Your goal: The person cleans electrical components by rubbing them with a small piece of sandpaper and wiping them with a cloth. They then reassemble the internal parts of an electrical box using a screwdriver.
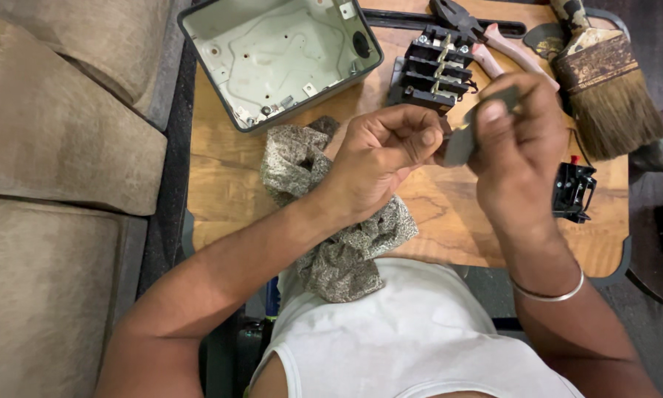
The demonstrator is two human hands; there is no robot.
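In the head view, a small grey flat piece is held above the wooden worktop between both hands. The left hand is closed in a tight grip at the piece's near end, and a patterned grey cloth is draped beneath its wrist. The right hand is curled over the far end, its fingers shut on it; what the piece is cannot be made out, possibly a metal strip. Just behind the hands a black terminal block is seen, with pink-handled pliers beside it. An open grey metal box is set at the far left, a wide paintbrush at the right, and a small black part near the right edge.
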